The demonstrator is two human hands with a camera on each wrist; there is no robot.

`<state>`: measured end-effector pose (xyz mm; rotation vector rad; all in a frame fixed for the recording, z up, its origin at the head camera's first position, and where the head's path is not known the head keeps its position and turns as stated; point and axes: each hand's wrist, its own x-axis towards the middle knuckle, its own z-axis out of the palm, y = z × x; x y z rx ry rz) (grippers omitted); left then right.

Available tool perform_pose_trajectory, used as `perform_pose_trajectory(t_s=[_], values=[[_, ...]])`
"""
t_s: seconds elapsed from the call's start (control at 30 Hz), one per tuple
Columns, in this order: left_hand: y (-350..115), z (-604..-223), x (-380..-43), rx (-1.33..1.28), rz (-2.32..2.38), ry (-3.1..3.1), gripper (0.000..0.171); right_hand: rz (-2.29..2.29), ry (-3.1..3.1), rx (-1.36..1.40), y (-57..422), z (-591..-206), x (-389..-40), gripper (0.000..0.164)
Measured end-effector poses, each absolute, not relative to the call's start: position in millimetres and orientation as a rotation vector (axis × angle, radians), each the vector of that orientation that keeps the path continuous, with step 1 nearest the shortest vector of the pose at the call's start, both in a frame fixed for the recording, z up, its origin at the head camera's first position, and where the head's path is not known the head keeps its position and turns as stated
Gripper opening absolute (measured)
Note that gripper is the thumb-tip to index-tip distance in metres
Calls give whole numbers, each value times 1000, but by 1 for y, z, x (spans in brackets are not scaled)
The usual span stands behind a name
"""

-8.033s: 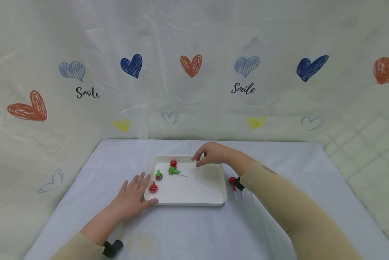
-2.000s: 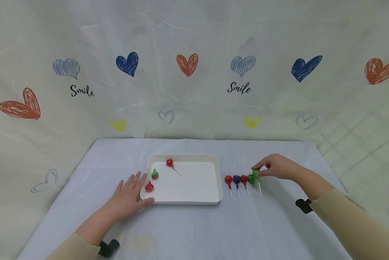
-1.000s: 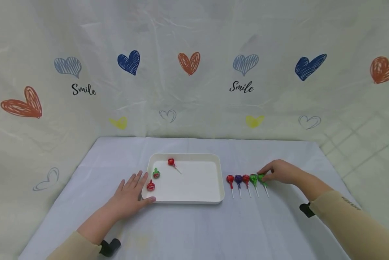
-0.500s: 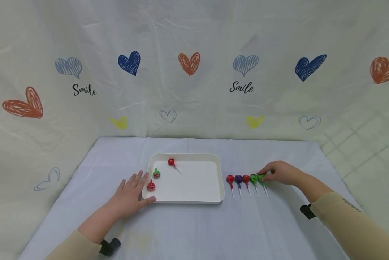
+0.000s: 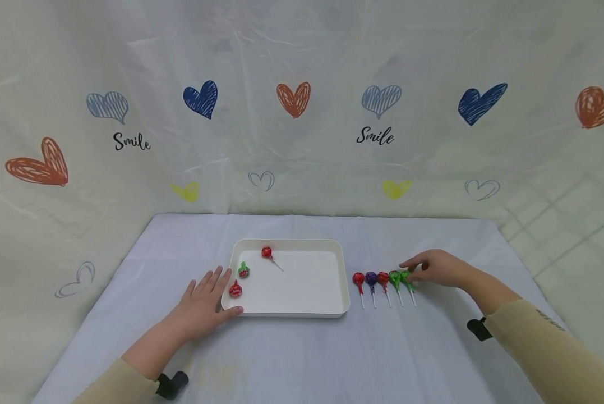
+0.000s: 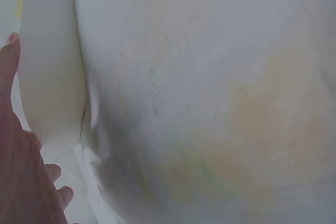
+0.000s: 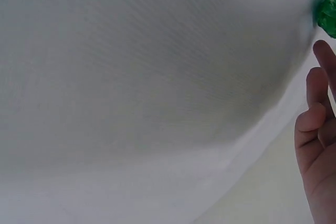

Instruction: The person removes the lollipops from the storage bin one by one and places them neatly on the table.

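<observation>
My left hand (image 5: 203,308) lies with fingers spread on the left end of a white tray (image 5: 302,306), thumb over its front corner. The left wrist view shows the hand (image 6: 23,166) beside the tray's side wall (image 6: 52,61). My right hand (image 5: 440,268) is at the right end of a row of lollipops, fingertips right by the head of the end green lollipop (image 5: 406,278). In the right wrist view, that hand's fingers (image 7: 316,85) are loosely bent, a small gap from a green wrapper (image 7: 328,14). Left of the end lollipop lies another green lollipop (image 5: 395,278).
The row continues leftward with a red lollipop (image 5: 383,279), a purple lollipop (image 5: 371,279) and another red lollipop (image 5: 359,279), sticks toward me. Inside the tray lie a red lollipop (image 5: 267,252), a green-and-red lollipop (image 5: 243,271) and a pinkish-red lollipop (image 5: 235,290).
Two green lollipops have gone from the tray to the row's right end. The last was lowered and laid down there by my right hand, now loosened beside it. My left hand stays on the tray.
</observation>
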<state>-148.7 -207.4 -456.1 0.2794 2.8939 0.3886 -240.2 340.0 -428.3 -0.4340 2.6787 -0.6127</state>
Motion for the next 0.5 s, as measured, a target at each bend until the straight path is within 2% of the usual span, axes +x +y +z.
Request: perform_pose_trajectory(t_s=[0.5], values=[[-208,-458,-149,282,387,2898,107,-642,2705,-495,326,-403,-243,37]])
